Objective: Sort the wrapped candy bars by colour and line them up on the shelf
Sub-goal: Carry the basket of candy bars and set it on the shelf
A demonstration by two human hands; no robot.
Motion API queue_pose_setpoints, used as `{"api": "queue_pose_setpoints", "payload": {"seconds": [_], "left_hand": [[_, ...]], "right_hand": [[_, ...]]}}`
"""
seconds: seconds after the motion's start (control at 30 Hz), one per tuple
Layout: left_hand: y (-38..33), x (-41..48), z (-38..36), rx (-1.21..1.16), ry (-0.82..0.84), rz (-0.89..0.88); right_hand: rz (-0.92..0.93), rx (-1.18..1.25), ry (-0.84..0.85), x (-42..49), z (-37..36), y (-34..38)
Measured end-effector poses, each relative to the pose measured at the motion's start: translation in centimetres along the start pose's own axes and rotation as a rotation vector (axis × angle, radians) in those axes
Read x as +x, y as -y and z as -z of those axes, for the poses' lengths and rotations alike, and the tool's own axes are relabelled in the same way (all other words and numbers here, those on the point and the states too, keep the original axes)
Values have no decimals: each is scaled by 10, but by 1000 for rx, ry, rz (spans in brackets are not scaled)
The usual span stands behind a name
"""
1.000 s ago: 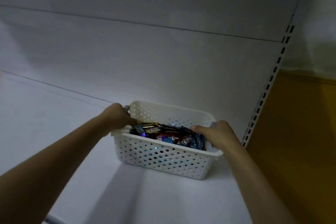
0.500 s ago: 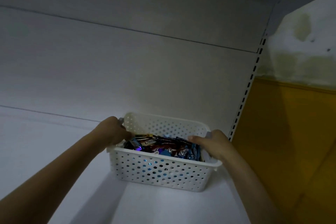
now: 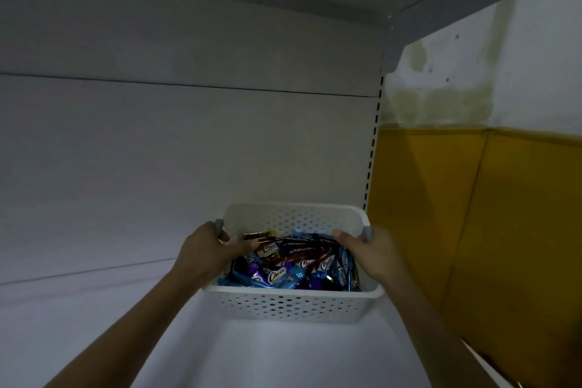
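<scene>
Now the white perforated plastic basket (image 3: 293, 302) sits squarer to the view than half a second ago and nearer the slotted white upright (image 3: 373, 148) at the shelf's right end, so its contents show more plainly. The wrapped candy bars in blue, purple and brown-red foil (image 3: 293, 268) are all still heaped inside it; none lies on the white shelf board (image 3: 283, 356), so I judge sorting has not begun and the basket is only being placed.

Both forearms reach forward. The left hand (image 3: 204, 253) keeps gripping the left grey handle, thumb laid inward over the bars. The right hand (image 3: 371, 253) holds the right rim, thumb inside, its other fingers hidden behind the wall.
</scene>
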State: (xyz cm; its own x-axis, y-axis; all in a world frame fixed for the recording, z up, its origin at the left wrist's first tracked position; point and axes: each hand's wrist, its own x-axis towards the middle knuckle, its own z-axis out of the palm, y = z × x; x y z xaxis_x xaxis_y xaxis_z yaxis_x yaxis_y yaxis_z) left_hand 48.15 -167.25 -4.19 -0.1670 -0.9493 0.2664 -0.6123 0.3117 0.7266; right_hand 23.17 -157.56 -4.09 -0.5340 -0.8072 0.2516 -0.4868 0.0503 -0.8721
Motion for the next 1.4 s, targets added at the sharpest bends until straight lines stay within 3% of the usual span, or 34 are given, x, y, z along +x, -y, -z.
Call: {"api": "queue_pose_setpoints", "payload": {"seconds": [0.13, 0.3, 0.47, 0.6, 0.67, 0.8, 0.9, 1.0, 1.3, 1.4], "left_hand": [[9, 10, 0, 14, 65, -86], [18, 20, 1, -50, 127, -157], [28, 30, 0, -110, 171, -236], [32, 37, -2, -89, 165, -313], [30, 34, 4, -34, 129, -336], [50, -13, 16, -45, -124, -463], [75, -65, 17, -18, 39, -565], [84, -91, 15, 89, 187, -550], [98, -102, 20, 243, 141, -603], [97, -102, 18, 268, 118, -639]], "right_hand": [[-139, 96, -145, -16, -1, 7], [-334, 422, -33, -43, -6, 19], [-387, 774, 20, -69, -15, 25], [-292, 886, -10, -89, -29, 27], [-234, 854, -82, -99, -37, 30], [-162, 792, -274, -121, -58, 36], [-131, 698, -500, -132, -84, 45], [-56, 619, -581, -141, -108, 50], [149, 170, -672, -163, -132, 45], [177, 123, -676, -167, -135, 48]]}}
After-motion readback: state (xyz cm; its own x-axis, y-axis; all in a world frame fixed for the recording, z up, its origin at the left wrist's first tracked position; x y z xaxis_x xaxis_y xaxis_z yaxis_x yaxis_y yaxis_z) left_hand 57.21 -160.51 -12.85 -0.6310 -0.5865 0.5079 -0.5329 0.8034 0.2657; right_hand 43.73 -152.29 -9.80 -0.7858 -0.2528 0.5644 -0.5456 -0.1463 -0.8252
